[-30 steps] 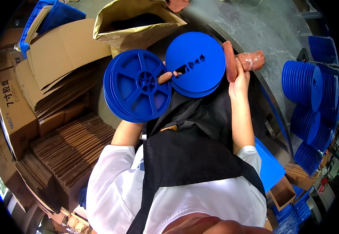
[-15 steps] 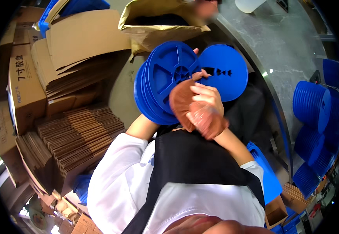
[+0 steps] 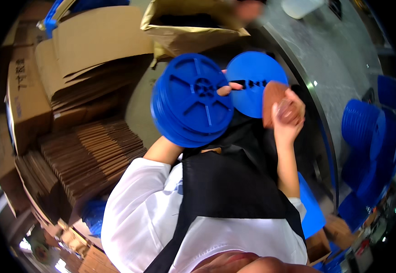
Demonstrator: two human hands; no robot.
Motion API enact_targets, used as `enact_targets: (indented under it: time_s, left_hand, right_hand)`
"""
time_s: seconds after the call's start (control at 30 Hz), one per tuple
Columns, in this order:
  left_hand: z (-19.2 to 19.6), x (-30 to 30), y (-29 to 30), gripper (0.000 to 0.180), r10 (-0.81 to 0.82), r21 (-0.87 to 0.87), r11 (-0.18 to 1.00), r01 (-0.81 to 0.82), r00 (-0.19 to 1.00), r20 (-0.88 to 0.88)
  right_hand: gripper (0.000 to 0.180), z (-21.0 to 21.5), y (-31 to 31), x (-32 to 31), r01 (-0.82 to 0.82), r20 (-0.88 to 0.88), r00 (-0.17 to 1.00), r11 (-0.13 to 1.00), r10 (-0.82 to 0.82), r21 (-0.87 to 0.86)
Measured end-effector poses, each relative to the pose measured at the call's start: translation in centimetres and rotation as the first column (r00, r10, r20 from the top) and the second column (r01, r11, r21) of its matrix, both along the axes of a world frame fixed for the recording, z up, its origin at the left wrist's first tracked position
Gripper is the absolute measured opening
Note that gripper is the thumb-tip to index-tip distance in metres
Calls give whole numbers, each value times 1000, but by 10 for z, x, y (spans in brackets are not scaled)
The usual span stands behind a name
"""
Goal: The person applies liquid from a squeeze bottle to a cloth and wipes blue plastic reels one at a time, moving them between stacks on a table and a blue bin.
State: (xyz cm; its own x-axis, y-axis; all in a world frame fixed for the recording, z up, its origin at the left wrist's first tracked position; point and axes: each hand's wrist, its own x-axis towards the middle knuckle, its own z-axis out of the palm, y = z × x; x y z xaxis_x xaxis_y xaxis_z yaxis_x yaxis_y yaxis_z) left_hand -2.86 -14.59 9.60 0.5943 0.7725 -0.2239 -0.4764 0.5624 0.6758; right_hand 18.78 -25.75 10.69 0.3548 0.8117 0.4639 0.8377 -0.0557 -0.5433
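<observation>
Now both hands full, reels off the tabletop.
Left hand grips blue reel stack; right hand clutches brown tape roll; more reels wait.

A white short-sleeved shirt under a black apron with a strap running diagonally over the left shoulder; both forearms bare. The right hand wears a brown glove, the left hand none
</observation>
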Motion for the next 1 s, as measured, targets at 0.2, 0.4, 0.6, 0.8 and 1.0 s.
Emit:
enact_targets:
  time_s: [0.2, 0.4, 0.6, 0.8, 1.0]
  left_hand:
    - [4, 1, 1, 60, -59, -24, 998, 58, 998, -36]
    - [5, -8, -3, 57, -57, -36, 998, 55, 996, -72]
    - [8, -3, 3, 54, -108, -26, 994, 106, 991, -84]
    - [12, -7, -6, 50, -87, -84, 993, 78, 990, -113]
    - [15, 4, -6, 47, -70, -126, 990, 57, 992, -105]
  right_hand:
    - [43, -13, 27, -29, -79, 57, 995, 996, 77, 41]
    - [36, -22, 12, 11, 68, 109, 992, 998, -69, 16]
    - [47, 8, 84, -24, -256, -36, 967, 962, 254, -96]
    - [22, 1, 24, -26, -587, 96, 791, 793, 605, -162]
    - [30, -34, 8, 19, 128, -353, 932, 986, -82, 109]
